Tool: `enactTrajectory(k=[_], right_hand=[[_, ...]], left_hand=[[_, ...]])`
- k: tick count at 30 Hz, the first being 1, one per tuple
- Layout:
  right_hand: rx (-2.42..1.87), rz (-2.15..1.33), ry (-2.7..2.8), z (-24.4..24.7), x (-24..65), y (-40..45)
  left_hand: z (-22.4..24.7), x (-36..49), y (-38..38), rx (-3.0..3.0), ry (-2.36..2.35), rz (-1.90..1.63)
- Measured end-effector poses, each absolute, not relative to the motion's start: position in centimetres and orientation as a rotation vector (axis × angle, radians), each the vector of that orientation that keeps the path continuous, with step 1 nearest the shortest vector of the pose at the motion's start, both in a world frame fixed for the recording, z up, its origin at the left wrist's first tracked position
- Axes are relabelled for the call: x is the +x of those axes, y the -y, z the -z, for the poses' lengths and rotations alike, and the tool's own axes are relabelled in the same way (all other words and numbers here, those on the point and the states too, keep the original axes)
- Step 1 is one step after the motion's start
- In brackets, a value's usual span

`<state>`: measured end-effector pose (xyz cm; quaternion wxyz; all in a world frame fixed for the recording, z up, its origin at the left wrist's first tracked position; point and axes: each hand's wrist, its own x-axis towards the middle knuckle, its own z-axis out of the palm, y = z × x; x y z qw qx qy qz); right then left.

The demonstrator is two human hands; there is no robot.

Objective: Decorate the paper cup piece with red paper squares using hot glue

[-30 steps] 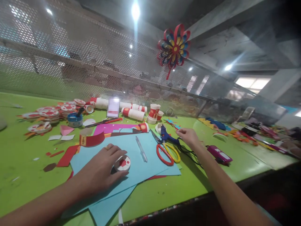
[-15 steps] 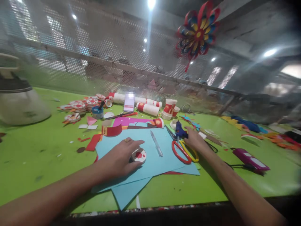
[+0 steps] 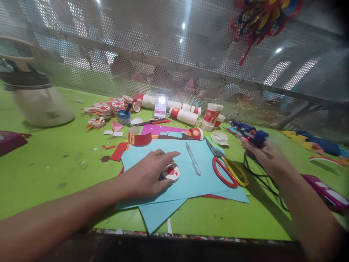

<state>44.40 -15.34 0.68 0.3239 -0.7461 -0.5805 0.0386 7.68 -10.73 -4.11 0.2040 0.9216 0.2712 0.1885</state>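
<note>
My left hand (image 3: 154, 171) rests on the light blue paper (image 3: 147, 151), its thumb and fingers around a small white disc with red patches (image 3: 172, 172). My right hand (image 3: 268, 156), blurred by motion, grips a dark blue glue gun (image 3: 252, 134) above the table, with a small red light on it and a black cord (image 3: 261, 174) hanging below. A clear pen (image 3: 193, 159) lies on the blue paper between the hands. Scissors with red and yellow handles (image 3: 225, 173) lie right of the pen, partly over the paper.
Behind the paper are stacked paper cups (image 3: 184, 116), a blue jar (image 3: 124, 117) and a pile of red-and-white discs (image 3: 102, 108). A large pale container (image 3: 40, 102) stands at the left. A magenta object (image 3: 327, 191) lies at the right. A colourful ornament (image 3: 261, 22) hangs above.
My right hand has lifted the glue gun from beside the scissors and moved it right. My left hand stays around the disc. The view has shifted, showing another magenta object at the left edge.
</note>
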Motion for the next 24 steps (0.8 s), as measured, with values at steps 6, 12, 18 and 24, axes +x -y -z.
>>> enactTrajectory(k=[6,12,18,24], right_hand=[[-1.722,-0.585,1.871,-3.6,39.3,16.8],[-1.689,-1.016,2.040,-3.1,36.6,15.9],[-1.731,-1.032,2.136,-1.4,35.6,15.9],[-1.725,-1.004,2.180,-0.9,36.2,16.2]], left_hand=[[4.2,7.6,10.5,2.566,-0.672,-0.530],[4.3,7.3,10.3,2.583,-0.674,-0.561],[4.8,7.5,9.8,2.493,-0.782,-0.546],[5.2,7.8,9.6,2.407,-0.840,-0.558]])
